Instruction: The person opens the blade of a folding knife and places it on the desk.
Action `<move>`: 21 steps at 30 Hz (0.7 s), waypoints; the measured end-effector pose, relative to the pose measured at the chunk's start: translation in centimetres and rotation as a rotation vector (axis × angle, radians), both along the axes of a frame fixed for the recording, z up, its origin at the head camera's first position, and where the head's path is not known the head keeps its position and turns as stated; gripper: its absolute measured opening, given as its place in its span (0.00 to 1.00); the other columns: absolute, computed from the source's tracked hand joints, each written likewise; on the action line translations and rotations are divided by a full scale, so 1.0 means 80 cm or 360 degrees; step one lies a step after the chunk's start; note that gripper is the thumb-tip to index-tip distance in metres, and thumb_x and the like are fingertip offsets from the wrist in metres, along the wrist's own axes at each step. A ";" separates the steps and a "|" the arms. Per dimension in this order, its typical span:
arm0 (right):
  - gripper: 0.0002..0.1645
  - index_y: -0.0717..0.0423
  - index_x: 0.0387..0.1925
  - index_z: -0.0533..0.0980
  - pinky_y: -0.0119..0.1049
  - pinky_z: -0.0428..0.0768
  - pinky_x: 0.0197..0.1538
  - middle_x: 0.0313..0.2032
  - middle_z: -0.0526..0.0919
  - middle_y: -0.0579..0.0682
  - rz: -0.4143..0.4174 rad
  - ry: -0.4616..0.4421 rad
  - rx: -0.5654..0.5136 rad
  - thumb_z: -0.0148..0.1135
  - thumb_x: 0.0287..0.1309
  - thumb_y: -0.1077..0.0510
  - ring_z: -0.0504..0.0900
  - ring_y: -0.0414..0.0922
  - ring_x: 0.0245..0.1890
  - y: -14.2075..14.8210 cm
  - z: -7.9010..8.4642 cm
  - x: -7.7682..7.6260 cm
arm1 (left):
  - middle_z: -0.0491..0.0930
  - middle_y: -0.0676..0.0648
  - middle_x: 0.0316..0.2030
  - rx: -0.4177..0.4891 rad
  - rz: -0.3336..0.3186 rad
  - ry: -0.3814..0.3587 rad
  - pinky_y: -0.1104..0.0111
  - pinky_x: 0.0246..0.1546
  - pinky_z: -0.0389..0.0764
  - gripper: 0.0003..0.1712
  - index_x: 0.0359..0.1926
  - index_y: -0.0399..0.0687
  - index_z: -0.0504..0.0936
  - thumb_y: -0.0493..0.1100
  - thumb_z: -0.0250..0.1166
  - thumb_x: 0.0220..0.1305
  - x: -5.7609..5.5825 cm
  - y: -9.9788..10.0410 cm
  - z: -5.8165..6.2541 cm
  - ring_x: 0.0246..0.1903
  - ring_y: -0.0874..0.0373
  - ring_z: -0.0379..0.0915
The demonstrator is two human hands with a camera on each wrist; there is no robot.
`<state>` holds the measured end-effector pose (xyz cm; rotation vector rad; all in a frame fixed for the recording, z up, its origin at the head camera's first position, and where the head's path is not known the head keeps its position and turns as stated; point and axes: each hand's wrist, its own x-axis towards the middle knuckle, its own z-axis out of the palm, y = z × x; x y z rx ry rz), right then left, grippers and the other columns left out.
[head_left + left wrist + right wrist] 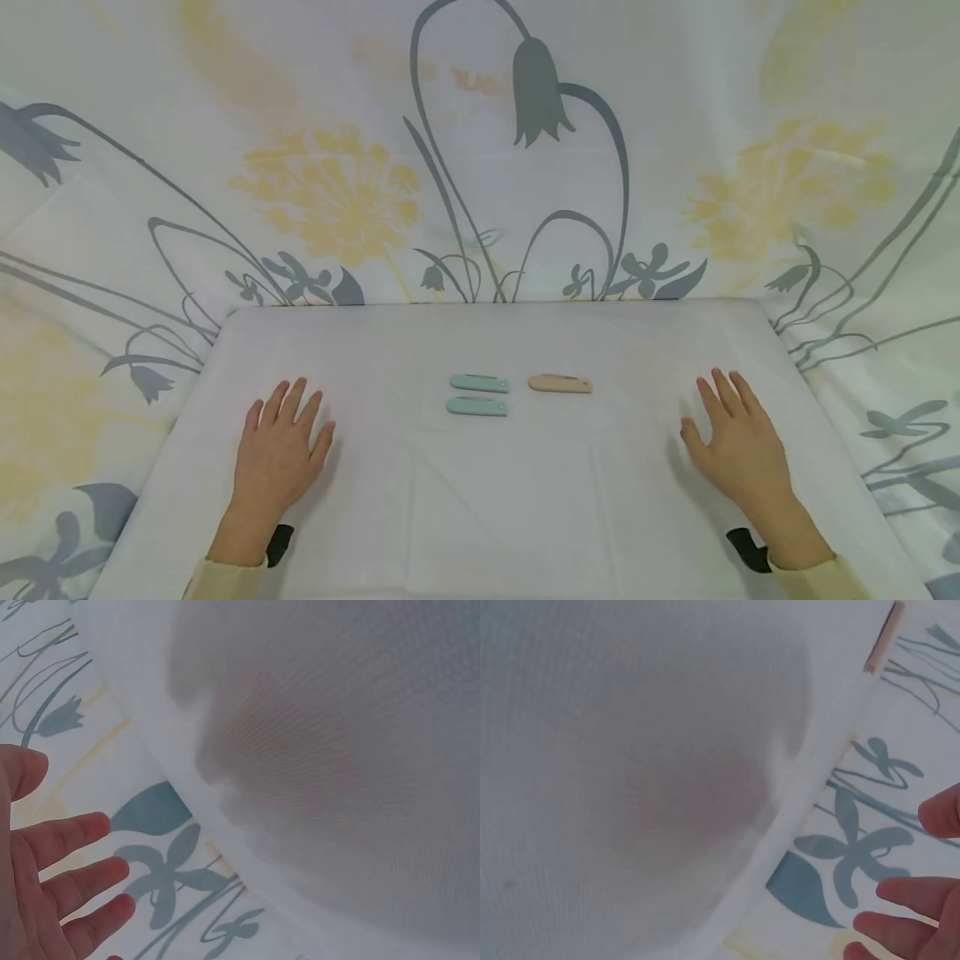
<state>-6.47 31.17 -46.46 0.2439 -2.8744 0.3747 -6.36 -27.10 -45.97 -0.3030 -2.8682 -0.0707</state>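
Observation:
Three closed folding pocket knives lie in the middle of the white-covered table [502, 508] in the head view. Two are mint green: an upper one [478, 383] and a lower one [477, 407], roughly parallel. To their right is a beige pocket knife [560, 384]. Left of the knives, my left hand [276, 458] is palm down with fingers spread, holding nothing. My right hand [738, 446] mirrors it on the far right, also holding nothing. Both hands are well apart from the knives. Fingers show at the edges of both wrist views, relaxed and touching no object.
White fabric with grey flowers and yellow blossoms [337, 196] rises behind the table and along both sides. Black wrist straps [279, 546] show at the cuffs. A tan strip [885, 637] lies along the table edge in the right wrist view.

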 end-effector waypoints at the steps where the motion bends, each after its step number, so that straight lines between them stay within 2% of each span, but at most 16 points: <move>1: 0.35 0.72 0.66 0.66 0.61 0.55 0.69 0.69 0.62 0.70 -0.0010 0.0008 -0.0025 0.57 0.65 0.52 0.53 0.64 0.72 -0.002 0.000 0.001 | 0.67 0.32 0.66 0.0010 -0.0001 0.0012 0.40 0.64 0.54 0.30 0.62 0.35 0.76 0.51 0.58 0.67 0.000 0.001 0.000 0.68 0.36 0.55; 3: 0.32 0.70 0.64 0.68 0.65 0.63 0.62 0.67 0.66 0.69 -0.0040 -0.0001 -0.0089 0.57 0.65 0.53 0.59 0.66 0.68 -0.006 0.000 0.003 | 0.71 0.32 0.62 0.0033 -0.0003 0.0037 0.41 0.63 0.57 0.27 0.58 0.34 0.78 0.49 0.60 0.66 0.001 0.002 -0.001 0.64 0.36 0.60; 6: 0.29 0.68 0.62 0.71 0.68 0.69 0.52 0.63 0.70 0.68 -0.0082 -0.0016 -0.0185 0.58 0.65 0.54 0.65 0.68 0.62 -0.012 0.002 0.006 | 0.76 0.33 0.57 0.0068 -0.0025 0.0105 0.43 0.60 0.63 0.24 0.53 0.34 0.80 0.47 0.63 0.64 0.001 0.003 -0.004 0.59 0.36 0.67; 10: 0.26 0.67 0.61 0.73 0.67 0.69 0.51 0.60 0.73 0.68 -0.0101 -0.0072 -0.0346 0.59 0.65 0.56 0.68 0.69 0.59 -0.019 0.001 0.008 | 0.82 0.35 0.47 0.0184 -0.0044 0.0229 0.46 0.48 0.74 0.18 0.46 0.34 0.84 0.44 0.67 0.60 0.001 0.007 -0.008 0.48 0.36 0.76; 13: 0.25 0.66 0.61 0.73 0.66 0.70 0.50 0.58 0.74 0.69 -0.0104 -0.0127 -0.0466 0.59 0.66 0.58 0.71 0.69 0.56 -0.023 -0.002 0.009 | 0.84 0.36 0.42 0.0287 -0.0008 0.0256 0.48 0.38 0.78 0.15 0.43 0.35 0.85 0.42 0.69 0.59 0.002 0.013 -0.010 0.41 0.38 0.79; 16: 0.24 0.65 0.61 0.74 0.64 0.72 0.48 0.56 0.76 0.69 -0.0099 -0.0136 -0.0543 0.60 0.66 0.59 0.75 0.67 0.53 -0.028 -0.005 0.008 | 0.84 0.38 0.39 0.0350 0.0065 0.0185 0.50 0.31 0.79 0.13 0.42 0.36 0.85 0.42 0.68 0.60 0.002 0.019 -0.009 0.37 0.40 0.80; 21: 0.22 0.63 0.60 0.75 0.59 0.76 0.44 0.51 0.80 0.66 -0.0072 -0.0125 -0.0607 0.61 0.66 0.59 0.79 0.64 0.46 -0.042 -0.009 0.005 | 0.84 0.43 0.37 0.0459 0.0175 -0.0076 0.56 0.26 0.78 0.14 0.45 0.39 0.85 0.45 0.64 0.66 -0.001 0.032 -0.009 0.33 0.46 0.80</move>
